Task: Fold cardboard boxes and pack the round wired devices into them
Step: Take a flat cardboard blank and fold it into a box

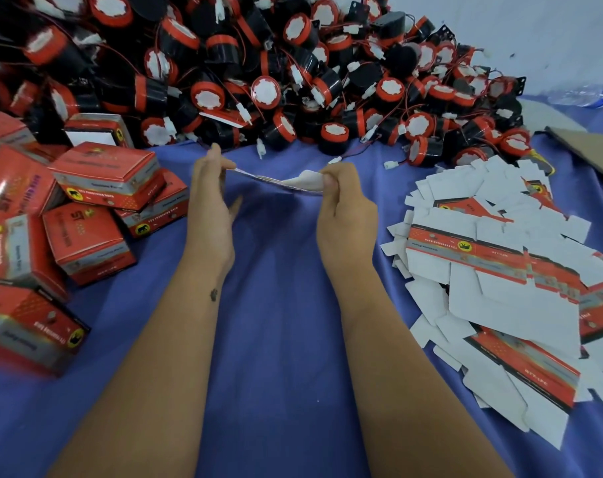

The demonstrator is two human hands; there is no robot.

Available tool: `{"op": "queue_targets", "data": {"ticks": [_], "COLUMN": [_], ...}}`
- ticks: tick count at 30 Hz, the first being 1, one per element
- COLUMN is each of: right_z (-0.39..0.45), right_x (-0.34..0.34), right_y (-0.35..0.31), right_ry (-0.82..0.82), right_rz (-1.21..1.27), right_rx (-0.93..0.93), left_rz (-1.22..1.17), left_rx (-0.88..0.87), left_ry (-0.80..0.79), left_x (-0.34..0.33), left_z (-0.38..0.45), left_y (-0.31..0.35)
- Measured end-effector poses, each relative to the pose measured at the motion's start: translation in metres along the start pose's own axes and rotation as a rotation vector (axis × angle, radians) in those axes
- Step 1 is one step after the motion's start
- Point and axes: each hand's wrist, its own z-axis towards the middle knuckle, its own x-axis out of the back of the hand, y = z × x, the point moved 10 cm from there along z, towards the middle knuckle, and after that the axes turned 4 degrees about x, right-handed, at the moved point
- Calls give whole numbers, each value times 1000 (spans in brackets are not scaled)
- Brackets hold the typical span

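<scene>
- Two hands at the middle of the blue cloth [279,305], as I see them from the head view, with one flat box blank [275,181] stretched between them, held edge-on above the cloth.
- Left hand [212,201]: thumb and forefinger pinch the blank's left end; the other fingers lie straight and loose, pointing away from me.
- Right hand [344,208]: fingers curled round the blank's right end, where a white flap [305,179] bends up against the fingertips.
- The blank is unfolded; I see only its thin edge and that flap, so I cannot tell which printed face is up.
- Heap of round wired devices [258,63]: black bodies, red rims, white faces, red wires with white plugs. It fills the far edge of the cloth from the far left corner to well past the middle, its near fringe just beyond the hands.
- Pile of flat blanks [500,270]: white undersides and red printed bands, fanned loosely along the right edge, well apart from the right hand.
- Stack of folded red boxes [69,219]: tumbled along the left edge, near the left forearm; one at the back [98,131] stands open showing a white inside.
- Brown cardboard sheet [586,150]: at the far right corner.
- Clear plastic bottle [586,94]: lying beyond it, blurred.
</scene>
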Motion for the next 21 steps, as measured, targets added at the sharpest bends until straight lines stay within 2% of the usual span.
{"op": "queue_targets", "data": {"ticks": [3, 7, 11, 14, 17, 21], "right_z": [1, 0, -4, -7, -4, -2], "right_x": [13, 22, 17, 11, 10, 15], "right_y": [1, 2, -12, -30, -29, -21], "right_ry": [105, 195, 182, 138, 124, 161], "right_rz": [-42, 18, 113, 108, 125, 157], "right_rx": [-25, -64, -21, 89, 114, 91], "left_rz": [134, 289, 500, 378, 325, 588], "left_rx": [-27, 7, -37, -63, -65, -196], "left_ry": [-21, -82, -180, -257, -321, -477], "left_x": [-6, -21, -37, -44, -43, -54], "left_z": [-3, -3, -10, -15, -15, -26], "left_y": [-2, -8, -17, -16, -12, -11]}}
